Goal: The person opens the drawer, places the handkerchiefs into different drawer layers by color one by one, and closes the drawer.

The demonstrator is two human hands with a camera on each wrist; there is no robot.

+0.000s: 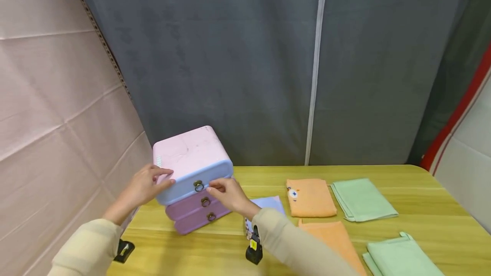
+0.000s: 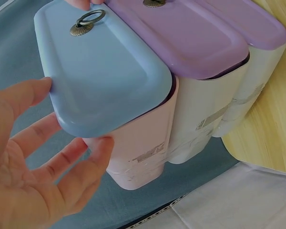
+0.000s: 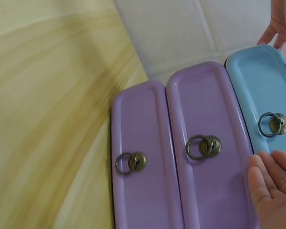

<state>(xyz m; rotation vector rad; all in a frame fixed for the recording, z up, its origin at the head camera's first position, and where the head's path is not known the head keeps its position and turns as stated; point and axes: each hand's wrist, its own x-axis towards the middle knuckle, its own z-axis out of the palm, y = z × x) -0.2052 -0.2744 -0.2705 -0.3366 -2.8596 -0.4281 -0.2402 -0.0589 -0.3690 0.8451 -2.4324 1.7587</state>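
Note:
A small chest of stacked drawers has a pink top casing (image 1: pixel 188 146), a blue drawer front (image 1: pixel 192 182) and two purple drawer fronts (image 3: pixel 205 109) below. Each front carries a bronze ring pull (image 3: pixel 276 124). My left hand (image 1: pixel 143 184) is at the upper left corner of the blue front, fingers spread, fingertips at its edge and the pink side. The right hand (image 1: pixel 228 195) is by the blue front's ring, with straight fingers (image 3: pixel 271 174) along the lower edge. In the left wrist view only fingertips of it show. The blue front sits against its casing.
Two folded orange cloths (image 1: pixel 312 198) and two green cloths (image 1: pixel 362 199) lie on the wooden table (image 1: pixel 264 180). A lilac-blue item (image 1: pixel 268 203) is partly hidden behind my right wrist. A pale wall covering stands left of the chest; a grey curtain (image 1: pixel 230 54) hangs behind.

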